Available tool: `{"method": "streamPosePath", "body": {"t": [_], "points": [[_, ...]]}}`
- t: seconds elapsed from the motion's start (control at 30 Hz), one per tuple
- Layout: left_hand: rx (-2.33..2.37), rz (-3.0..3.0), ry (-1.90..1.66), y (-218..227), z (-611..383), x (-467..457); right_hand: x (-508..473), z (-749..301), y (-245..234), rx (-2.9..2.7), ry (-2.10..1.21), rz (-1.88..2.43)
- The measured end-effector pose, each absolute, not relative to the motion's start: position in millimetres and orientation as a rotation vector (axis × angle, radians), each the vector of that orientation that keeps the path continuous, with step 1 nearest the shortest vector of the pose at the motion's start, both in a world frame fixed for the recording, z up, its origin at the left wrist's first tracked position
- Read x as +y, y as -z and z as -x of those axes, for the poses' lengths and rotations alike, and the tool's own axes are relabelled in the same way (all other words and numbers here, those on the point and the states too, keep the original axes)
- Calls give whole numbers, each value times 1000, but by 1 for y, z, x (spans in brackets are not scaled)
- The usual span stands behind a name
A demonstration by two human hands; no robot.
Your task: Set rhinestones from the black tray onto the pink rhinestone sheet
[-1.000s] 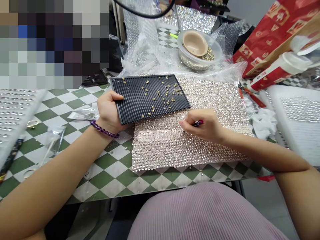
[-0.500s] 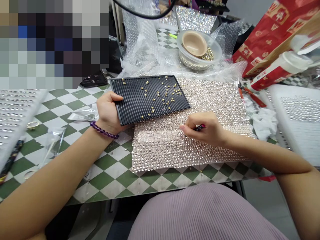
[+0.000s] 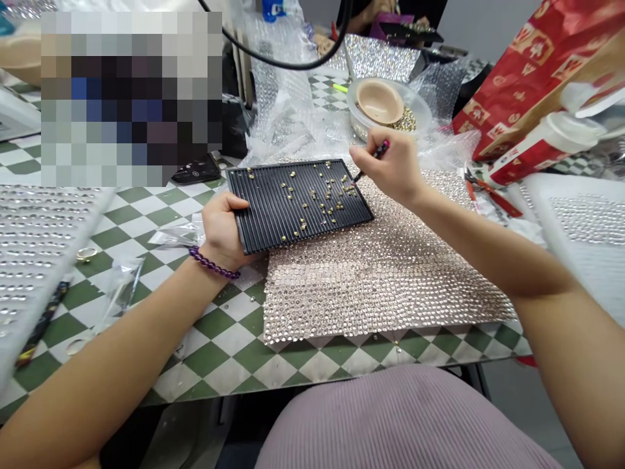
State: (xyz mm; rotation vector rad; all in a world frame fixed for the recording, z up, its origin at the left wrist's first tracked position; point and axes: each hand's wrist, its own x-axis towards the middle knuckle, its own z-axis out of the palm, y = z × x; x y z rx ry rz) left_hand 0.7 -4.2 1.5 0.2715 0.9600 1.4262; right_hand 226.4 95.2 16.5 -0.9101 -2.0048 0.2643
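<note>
My right hand [image 3: 393, 166], closed around a slim dark pen-like tool [image 3: 381, 150] with a pink end, has lifted away from the middle of a glittering stone-covered sheet [image 3: 351, 286] and crossed to the far right corner of a black ribbed tray [image 3: 273, 202], a shift of half a second. By my judgement, the work at this moment is among the loose pieces and no longer on the sheet. The tool's tip points down at the tray's right end, beside a cluster of small gold-toned stones [image 3: 292, 174]; whether it touches one is too small to tell. My left hand [image 3: 222, 225], a purple bead bracelet [image 3: 213, 265] at the wrist, grips the tray by its left end just as it did a moment ago, thumb on top, the other fingers hidden beneath. The tray sits at a slant above the sheet's upper left part, its left end reaching out over the green-and-white checked tabletop [image 3: 219, 384]; I cannot tell whether its underside rests on anything. Narrow parallel ridges run across its face, and the stones lie scattered over them, thickest toward the right. Below, pale, faceted stones cover the sheet in close, sparkling rows.
</note>
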Motion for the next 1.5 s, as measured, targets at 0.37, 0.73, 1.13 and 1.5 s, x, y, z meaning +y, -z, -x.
{"method": "streamPosePath", "body": {"t": [0.37,0.73,1.13,1.5], "points": [[1002,-261,-1400,-1,0,-4,109,-219,-4,-2070,-307,1019],[994,-293,-1406,-1,-1,-4,66,-227,-30,-2038,-316,855],[964,-309,-1426,1,-1,-6,-10,-240,-12,-2346,-430,580],[936,-345,-1430,2,0,-6,-9,-240,-9,-2362,-377,554]]}}
